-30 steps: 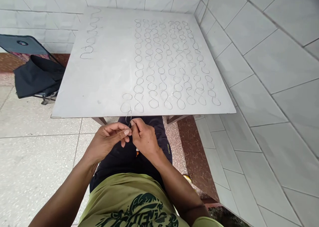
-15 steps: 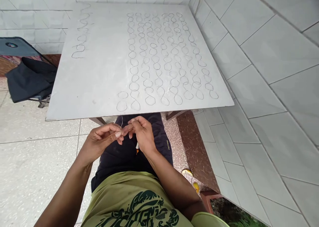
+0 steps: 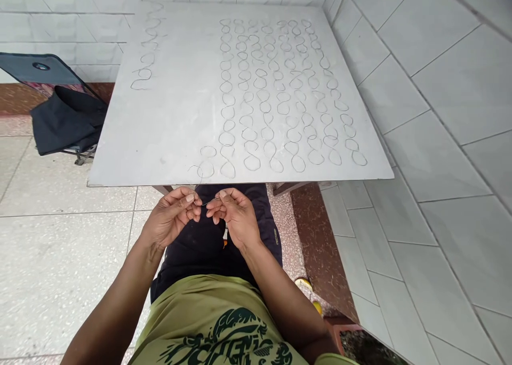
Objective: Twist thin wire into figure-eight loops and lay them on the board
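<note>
A thin, dark wire [image 3: 205, 204] spans the small gap between my two hands, over my lap at the table's front edge. Its curved loose end rises from my left fingers and overlaps the table edge in view. My left hand [image 3: 172, 215] pinches it between thumb and fingertips. On the other side, my right hand [image 3: 239, 216] is closed in a pinch on the wire too. Just beyond them, rows of figure-eight wire pieces [image 3: 273, 150] lie on the white tabletop [image 3: 172, 125]. At its far left is a column of open, wavy wire pieces [image 3: 151, 72].
Tiled wall [image 3: 436, 119] runs along the table's right side and behind it. A folding chair [image 3: 60, 69] with dark cloth [image 3: 66, 122] over it stands at the left. Below right, a brown skirting strip [image 3: 316, 242] borders the floor.
My hands have moved apart, from nearly touching to a short gap with wire showing between them. The camera view has shifted slightly left.
</note>
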`<state>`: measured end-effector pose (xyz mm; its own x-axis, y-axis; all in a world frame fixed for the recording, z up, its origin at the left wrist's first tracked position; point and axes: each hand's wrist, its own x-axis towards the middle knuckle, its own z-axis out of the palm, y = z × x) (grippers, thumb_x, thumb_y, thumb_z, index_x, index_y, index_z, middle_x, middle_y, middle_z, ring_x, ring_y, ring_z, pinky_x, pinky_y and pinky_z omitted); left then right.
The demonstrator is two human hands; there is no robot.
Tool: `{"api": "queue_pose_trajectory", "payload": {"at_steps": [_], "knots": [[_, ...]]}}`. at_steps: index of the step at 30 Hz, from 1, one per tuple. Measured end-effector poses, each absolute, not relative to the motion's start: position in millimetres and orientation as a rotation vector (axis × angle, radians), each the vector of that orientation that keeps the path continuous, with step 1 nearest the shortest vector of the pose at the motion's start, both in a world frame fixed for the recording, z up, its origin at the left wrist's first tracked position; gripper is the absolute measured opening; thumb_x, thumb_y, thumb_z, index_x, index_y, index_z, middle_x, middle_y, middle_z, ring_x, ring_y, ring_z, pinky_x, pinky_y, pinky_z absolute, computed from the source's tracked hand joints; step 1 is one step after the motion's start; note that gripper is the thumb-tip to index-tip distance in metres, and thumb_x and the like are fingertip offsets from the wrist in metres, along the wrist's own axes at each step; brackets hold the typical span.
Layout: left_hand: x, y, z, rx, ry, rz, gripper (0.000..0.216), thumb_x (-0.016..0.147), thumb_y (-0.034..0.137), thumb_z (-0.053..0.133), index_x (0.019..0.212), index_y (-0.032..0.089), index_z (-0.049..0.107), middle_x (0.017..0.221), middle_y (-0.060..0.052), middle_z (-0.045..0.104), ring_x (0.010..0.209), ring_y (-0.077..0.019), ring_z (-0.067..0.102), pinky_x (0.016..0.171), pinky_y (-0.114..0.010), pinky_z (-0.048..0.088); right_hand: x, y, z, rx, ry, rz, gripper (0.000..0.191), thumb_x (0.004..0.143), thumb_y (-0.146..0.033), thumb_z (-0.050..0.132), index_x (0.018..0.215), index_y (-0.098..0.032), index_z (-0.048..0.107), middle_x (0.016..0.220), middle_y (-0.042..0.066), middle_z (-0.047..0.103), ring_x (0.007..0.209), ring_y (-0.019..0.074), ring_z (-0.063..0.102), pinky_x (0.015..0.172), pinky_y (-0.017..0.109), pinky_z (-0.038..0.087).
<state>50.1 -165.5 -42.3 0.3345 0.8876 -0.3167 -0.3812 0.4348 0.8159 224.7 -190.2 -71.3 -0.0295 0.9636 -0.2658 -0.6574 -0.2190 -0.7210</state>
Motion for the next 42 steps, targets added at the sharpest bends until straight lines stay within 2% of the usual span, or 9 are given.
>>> {"api": "queue_pose_trajectory", "payload": {"at_steps": [6, 15, 23, 29, 32, 38, 40, 42], "knots": [[53, -168, -50, 0.643, 0.824, 0.933, 0.013, 0.085, 0.021, 0.082, 0.088, 0.011, 0.075, 0.085, -0.006, 0.073, 0.069, -0.012, 0.069, 0.062, -0.021, 0.06, 219, -194, -74, -0.863, -0.447, 1.545, 0.029, 0.09, -0.043, 0.075, 0.088, -0.017, 0.063, 0.075, 0.006, 0.078, 0.058, 0.0159, 0.071, 0.05, 0.024, 0.052], [52, -167, -49, 0.631, 0.789, 0.977, 0.012, 0.085, 0.02, 0.082, 0.088, 0.011, 0.075, 0.084, -0.005, 0.071, 0.066, -0.0102, 0.065, 0.059, -0.02, 0.059, 226, -203, -70, -0.785, -0.539, 1.677, 0.03, 0.091, -0.047, 0.075, 0.092, -0.018, 0.066, 0.078, 0.003, 0.073, 0.063, 0.0139, 0.067, 0.049, 0.022, 0.048], [62, -170, -49, 0.641, 0.78, 0.973, 0.012, 0.085, 0.022, 0.081, 0.085, 0.011, 0.075, 0.09, -0.005, 0.064, 0.07, -0.0098, 0.059, 0.064, -0.023, 0.056, 215, -204, -78, -0.808, -0.615, 1.618, 0.022, 0.09, -0.039, 0.077, 0.09, -0.019, 0.067, 0.079, 0.001, 0.07, 0.065, 0.0129, 0.063, 0.049, 0.022, 0.047], [61, -170, -49, 0.626, 0.771, 0.978, 0.013, 0.087, 0.021, 0.08, 0.083, 0.012, 0.072, 0.087, -0.003, 0.061, 0.065, -0.008, 0.056, 0.058, -0.02, 0.051, 219, -211, -73, -0.951, -0.816, 1.413, 0.025, 0.092, -0.036, 0.074, 0.111, -0.024, 0.064, 0.08, -0.001, 0.069, 0.065, 0.0128, 0.062, 0.054, 0.024, 0.049], [61, -170, -48, 0.64, 0.763, 0.966, 0.014, 0.087, 0.022, 0.079, 0.083, 0.012, 0.071, 0.087, -0.003, 0.06, 0.065, -0.0084, 0.056, 0.058, -0.021, 0.052, 219, -215, -72, -1.016, -0.971, 1.337, 0.023, 0.097, -0.035, 0.069, 0.116, -0.024, 0.064, 0.077, -0.002, 0.069, 0.062, 0.0122, 0.062, 0.058, 0.026, 0.051], [61, -170, -48, 0.717, 0.77, 0.913, 0.017, 0.088, 0.026, 0.078, 0.082, 0.013, 0.069, 0.083, -0.002, 0.06, 0.062, -0.0084, 0.055, 0.06, -0.024, 0.053, 217, -215, -78, -1.049, -1.135, 1.262, 0.014, 0.099, -0.035, 0.065, 0.104, -0.022, 0.068, 0.081, 0.0, 0.071, 0.067, 0.0126, 0.065, 0.065, 0.027, 0.055], [60, -171, -49, 0.735, 0.8, 0.906, 0.018, 0.087, 0.028, 0.08, 0.083, 0.013, 0.07, 0.083, -0.002, 0.061, 0.061, -0.0084, 0.055, 0.06, -0.024, 0.052, 217, -215, -77, -1.064, -1.15, 1.264, 0.014, 0.099, -0.036, 0.066, 0.102, -0.022, 0.067, 0.08, 0.0, 0.071, 0.064, 0.0118, 0.065, 0.062, 0.025, 0.054], [59, -172, -51, 0.741, 0.841, 0.917, 0.018, 0.085, 0.028, 0.082, 0.085, 0.013, 0.072, 0.084, -0.002, 0.063, 0.063, -0.0085, 0.056, 0.057, -0.021, 0.049, 217, -216, -75, -1.079, -1.156, 1.316, 0.016, 0.099, -0.038, 0.065, 0.103, -0.023, 0.066, 0.074, -0.002, 0.07, 0.053, 0.0097, 0.06, 0.051, 0.022, 0.048]]}}
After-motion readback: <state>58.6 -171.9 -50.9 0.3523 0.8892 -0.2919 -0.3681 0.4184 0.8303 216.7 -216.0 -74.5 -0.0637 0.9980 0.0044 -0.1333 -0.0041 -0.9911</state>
